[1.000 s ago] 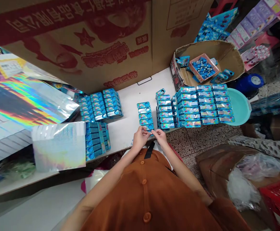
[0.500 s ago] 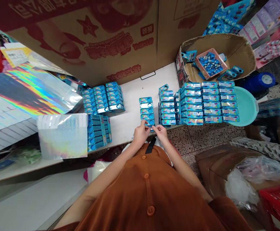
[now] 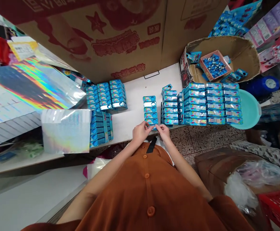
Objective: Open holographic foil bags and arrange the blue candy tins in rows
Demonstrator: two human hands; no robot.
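At the near edge of the white table, my left hand [image 3: 140, 132] and my right hand [image 3: 164, 132] come close together with fingers pinched. Between the fingertips a bit of a small blue box [image 3: 155, 127] shows, mostly covered by them. Just beyond it runs a short column of flat blue boxes [image 3: 150, 109] with round cut-outs, lying in a row away from me. To the right of my right hand stand stacked blue boxes [image 3: 170, 109], with one box [image 3: 167, 87] tilted at their far end.
More blue boxes stand in rows on the left [image 3: 106, 96] and right [image 3: 212, 104]. A cut-open carton [image 3: 247, 53] holds a pink tray [image 3: 218, 75] of small blue pieces. Behind the table rises a large cardboard box [image 3: 130, 35]. A turquoise basin [image 3: 250, 110] sits at right.
The view has shifted slightly, so the table things appear a little farther right. My hands stay together at the near end of the column, with only small finger movement.
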